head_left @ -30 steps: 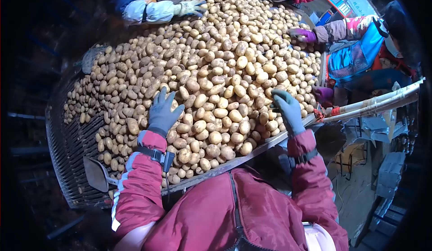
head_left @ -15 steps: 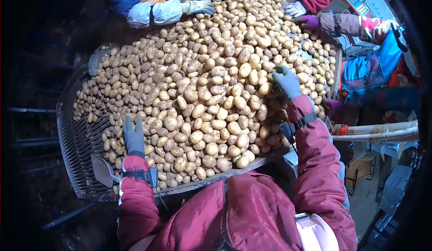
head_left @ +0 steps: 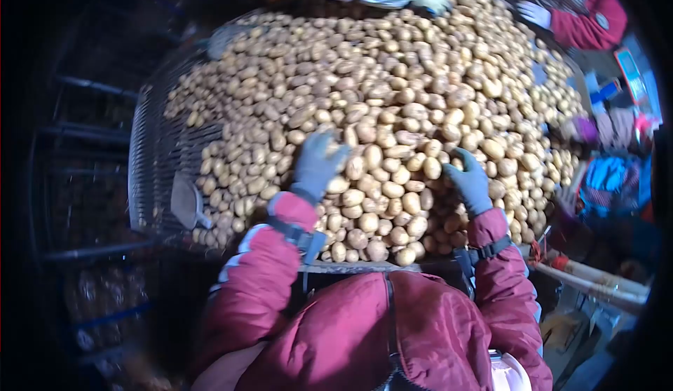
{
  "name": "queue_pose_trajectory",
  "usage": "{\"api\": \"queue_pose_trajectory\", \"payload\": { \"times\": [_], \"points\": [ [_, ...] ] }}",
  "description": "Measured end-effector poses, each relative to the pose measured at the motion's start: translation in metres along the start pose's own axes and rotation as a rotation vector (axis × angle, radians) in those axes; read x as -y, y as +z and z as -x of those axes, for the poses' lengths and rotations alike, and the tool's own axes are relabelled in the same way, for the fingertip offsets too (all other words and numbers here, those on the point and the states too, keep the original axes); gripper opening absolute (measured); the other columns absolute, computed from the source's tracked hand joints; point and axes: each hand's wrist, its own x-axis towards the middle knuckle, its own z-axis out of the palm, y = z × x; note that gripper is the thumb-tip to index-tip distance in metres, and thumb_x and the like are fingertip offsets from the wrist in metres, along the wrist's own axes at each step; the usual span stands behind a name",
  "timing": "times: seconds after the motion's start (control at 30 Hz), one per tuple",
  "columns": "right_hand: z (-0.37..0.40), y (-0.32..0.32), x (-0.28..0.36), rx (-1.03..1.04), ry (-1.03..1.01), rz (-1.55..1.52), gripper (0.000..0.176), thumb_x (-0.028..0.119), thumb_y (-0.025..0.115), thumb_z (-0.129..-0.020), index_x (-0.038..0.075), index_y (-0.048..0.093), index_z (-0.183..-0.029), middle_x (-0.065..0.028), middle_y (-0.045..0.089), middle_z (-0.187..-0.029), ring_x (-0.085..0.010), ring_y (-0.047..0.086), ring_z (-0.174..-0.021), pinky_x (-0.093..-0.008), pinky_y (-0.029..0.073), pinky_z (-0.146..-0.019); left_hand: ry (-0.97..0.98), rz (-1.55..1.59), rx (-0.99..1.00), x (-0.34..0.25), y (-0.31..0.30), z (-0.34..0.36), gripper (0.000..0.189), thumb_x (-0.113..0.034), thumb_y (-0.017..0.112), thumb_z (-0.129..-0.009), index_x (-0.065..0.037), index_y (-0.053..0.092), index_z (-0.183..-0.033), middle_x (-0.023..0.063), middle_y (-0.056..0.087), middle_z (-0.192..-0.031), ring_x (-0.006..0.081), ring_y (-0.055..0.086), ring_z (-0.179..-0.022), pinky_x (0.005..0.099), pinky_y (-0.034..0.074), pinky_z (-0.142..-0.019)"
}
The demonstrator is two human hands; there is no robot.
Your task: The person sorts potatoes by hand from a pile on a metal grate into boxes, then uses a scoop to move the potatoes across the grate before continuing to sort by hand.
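A large heap of potatoes (head_left: 378,96) covers a wide sorting table. My left hand (head_left: 319,165), in a grey-blue glove, rests on the heap near its middle with thumb and fingers apart, touching potatoes. To the right of it, my right hand (head_left: 470,182) wears the same kind of glove and lies against the heap with its fingers spread. Between my two hands are several loose potatoes, and I see none gripped in either hand. The undersides of both hands are hidden.
A slatted metal rack (head_left: 165,138) forms the table's left end, with a flat scoop (head_left: 186,200) on it. Across the table are a co-worker's gloved hand (head_left: 429,0) and another's white glove (head_left: 534,14). Pale pipes (head_left: 592,279) stick out at the lower right.
My left hand has moved right and inward across the potatoes, closer to my right hand. The view has shifted, and the co-workers' hands at the far side have moved too.
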Motion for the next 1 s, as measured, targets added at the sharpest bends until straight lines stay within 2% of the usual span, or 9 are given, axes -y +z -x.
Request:
{"api": "queue_pose_trajectory", "payload": {
  "times": [0.1,0.23,0.37,0.43,0.53,0.77,0.83,0.97,1.0],
  "points": [
    [-0.009,-0.004,-0.017,0.021,-0.013,0.001,0.051,0.025,0.076,-0.085,0.002,0.063,-0.129,-0.0075,0.071,-0.114,-0.0150,0.064,-0.105,-0.0298,0.051,-0.094,0.143,-0.348,0.055,-0.038,0.023,0.005,0.062,-0.050,0.074,-0.084,-0.010,0.065,-0.130,0.0180,0.055,-0.138,0.0385,0.051,-0.124,0.0478,0.042,-0.107],
    [-0.007,-0.006,-0.015,0.035,0.024,-0.078,0.049,0.022,0.076,-0.086,0.002,0.063,-0.129,-0.0057,0.071,-0.116,-0.0121,0.063,-0.104,-0.0277,0.051,-0.093,0.287,-0.139,0.339,-0.096,-0.034,0.026,0.058,-0.045,0.073,-0.086,-0.016,0.063,-0.135,0.0148,0.056,-0.139,0.0364,0.048,-0.131,0.0464,0.039,-0.112],
    [-0.012,-0.010,-0.042,0.044,0.015,-0.315,0.050,0.017,0.076,-0.088,0.001,0.061,-0.133,-0.0075,0.069,-0.114,-0.0134,0.064,-0.098,-0.0270,0.054,-0.085,0.292,-0.166,0.104,-0.002,-0.046,0.042,0.050,-0.038,0.074,-0.087,-0.009,0.067,-0.127,0.0184,0.062,-0.131,0.0348,0.057,-0.123,0.0435,0.044,-0.108],
    [-0.003,-0.020,-0.034,-0.026,0.071,-0.279,0.051,0.012,0.074,-0.090,-0.001,0.057,-0.137,-0.0075,0.068,-0.113,-0.0079,0.062,-0.073,-0.0217,0.051,-0.063,-0.059,0.112,-0.020,0.012,-0.088,0.039,0.047,-0.035,0.073,-0.088,-0.004,0.067,-0.123,0.0197,0.065,-0.126,0.0347,0.062,-0.117,0.0416,0.047,-0.103],
    [0.013,-0.030,-0.036,-0.115,0.122,-0.470,0.047,0.011,0.069,-0.094,0.001,0.056,-0.138,-0.0071,0.068,-0.105,-0.0059,0.058,-0.062,-0.0202,0.048,-0.056,-0.172,-0.060,-0.116,0.041,-0.115,0.028,0.046,-0.033,0.070,-0.089,-0.003,0.066,-0.124,0.0200,0.066,-0.124,0.0370,0.063,-0.114,0.0418,0.049,-0.100],
    [0.052,-0.041,0.001,-0.177,0.141,-0.516,0.032,0.013,0.065,-0.098,0.002,0.064,-0.128,-0.0039,0.068,-0.096,-0.0058,0.058,-0.057,-0.0198,0.048,-0.050,-0.040,-0.049,-0.087,0.067,-0.060,-0.074,0.051,-0.033,0.066,-0.090,-0.007,0.060,-0.134,0.0205,0.061,-0.132,0.0394,0.059,-0.119,0.0452,0.046,-0.104],
    [0.063,-0.034,0.007,-0.144,0.150,-0.443,0.031,0.015,0.065,-0.099,0.003,0.065,-0.127,-0.0027,0.070,-0.100,-0.0060,0.059,-0.056,-0.0201,0.050,-0.050,0.191,-0.424,0.064,0.069,-0.033,-0.094,0.055,-0.028,0.067,-0.088,-0.010,0.056,-0.139,0.0209,0.058,-0.136,0.0395,0.057,-0.121,0.0452,0.045,-0.106],
    [0.090,0.007,0.055,0.013,0.164,-0.496,0.029,0.012,0.064,-0.098,0.002,0.067,-0.125,-0.0036,0.071,-0.105,-0.0052,0.061,-0.062,-0.0202,0.052,-0.057,0.062,-0.281,0.203,0.109,0.024,-0.100,0.063,-0.021,0.067,-0.084,-0.014,0.052,-0.145,0.0217,0.056,-0.138,0.0422,0.056,-0.123,0.0454,0.045,-0.107],
    [0.093,0.021,0.073,0.044,0.156,-0.497,0.028,0.011,0.064,-0.098,0.001,0.066,-0.125,-0.0020,0.070,-0.100,-0.0043,0.059,-0.063,-0.0194,0.050,-0.056,-0.090,-0.080,0.159,0.028,-0.037,-0.075,0.058,-0.025,0.068,-0.089,-0.011,0.054,-0.143,0.0181,0.064,-0.126,0.0367,0.064,-0.108,0.0421,0.055,-0.093]
  ]
}}
